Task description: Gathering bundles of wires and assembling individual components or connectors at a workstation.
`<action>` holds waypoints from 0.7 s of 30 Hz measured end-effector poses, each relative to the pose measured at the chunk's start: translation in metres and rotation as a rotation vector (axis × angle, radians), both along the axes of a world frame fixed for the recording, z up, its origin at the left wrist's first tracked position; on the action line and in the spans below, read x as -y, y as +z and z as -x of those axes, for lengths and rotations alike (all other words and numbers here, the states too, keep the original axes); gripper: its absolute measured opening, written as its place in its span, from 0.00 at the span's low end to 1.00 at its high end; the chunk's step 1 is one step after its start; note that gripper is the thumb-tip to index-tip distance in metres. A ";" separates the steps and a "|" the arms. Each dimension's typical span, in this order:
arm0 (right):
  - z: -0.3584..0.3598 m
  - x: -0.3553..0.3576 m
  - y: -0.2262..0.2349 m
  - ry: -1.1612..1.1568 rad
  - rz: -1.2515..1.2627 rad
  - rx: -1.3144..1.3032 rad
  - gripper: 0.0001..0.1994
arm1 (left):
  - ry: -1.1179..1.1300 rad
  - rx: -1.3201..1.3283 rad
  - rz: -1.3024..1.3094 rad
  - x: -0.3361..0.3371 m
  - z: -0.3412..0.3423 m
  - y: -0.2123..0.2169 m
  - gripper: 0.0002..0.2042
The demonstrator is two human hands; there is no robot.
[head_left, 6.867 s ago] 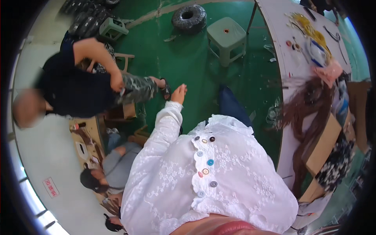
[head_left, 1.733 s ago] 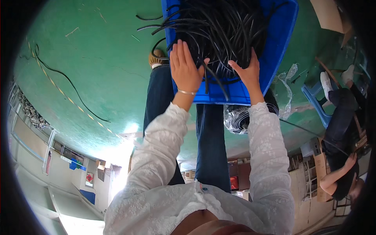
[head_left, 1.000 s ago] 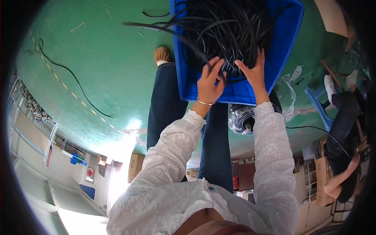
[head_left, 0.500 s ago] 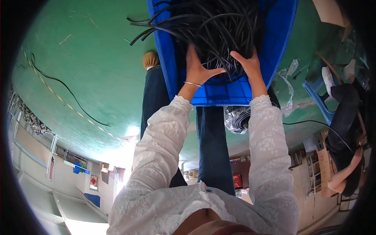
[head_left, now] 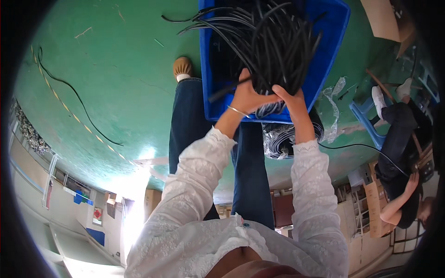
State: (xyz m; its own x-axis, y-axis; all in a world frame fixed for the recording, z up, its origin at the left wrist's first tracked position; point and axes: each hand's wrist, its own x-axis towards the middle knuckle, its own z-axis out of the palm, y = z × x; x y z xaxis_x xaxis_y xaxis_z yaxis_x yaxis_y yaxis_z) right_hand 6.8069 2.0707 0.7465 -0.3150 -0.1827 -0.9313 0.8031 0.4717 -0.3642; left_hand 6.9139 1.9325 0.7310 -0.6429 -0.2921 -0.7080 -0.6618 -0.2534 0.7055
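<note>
A large bundle of black cables (head_left: 273, 41), cut into lengths, fills the blue plastic crate (head_left: 209, 104) in front of me. My left hand (head_left: 250, 95) grips the bundle's near end from the left, its thumb pointing right. From the other side my right hand (head_left: 294, 99) wraps the same bundle, and the two thumbs nearly meet on top. Cable ends bunch just below the thumbs. Several cables splay out over the crate's left edge, and one thicker piece sticks out left beside my left fingers. Most of my fingers are hidden behind the cables.
A coil of black cable (head_left: 280, 143) in clear wrap lies by the crate's near side; one strand runs right to a seated person (head_left: 394, 153) near a blue stool (head_left: 364, 118). Clear plastic film (head_left: 333, 109) lies on the green floor. A loose black cable (head_left: 74, 95) is at left.
My hands have closed in around the cables and come together, gathering them into a tighter bundle lifted toward me. Before, the hands were apart with thumbs spread.
</note>
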 end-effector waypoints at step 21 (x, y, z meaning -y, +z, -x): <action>0.024 -0.088 0.249 -0.260 0.154 -0.131 0.44 | 0.039 -0.026 0.416 -0.037 0.067 0.291 0.57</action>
State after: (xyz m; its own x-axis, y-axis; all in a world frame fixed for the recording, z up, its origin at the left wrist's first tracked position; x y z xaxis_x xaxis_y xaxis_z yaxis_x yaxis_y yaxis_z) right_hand 6.7824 2.1589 0.9958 -0.4849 -0.2162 -0.8474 0.8311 0.1877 -0.5235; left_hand 6.8473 1.9694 1.0220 -0.6418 -0.5740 -0.5085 -0.6382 0.0323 0.7692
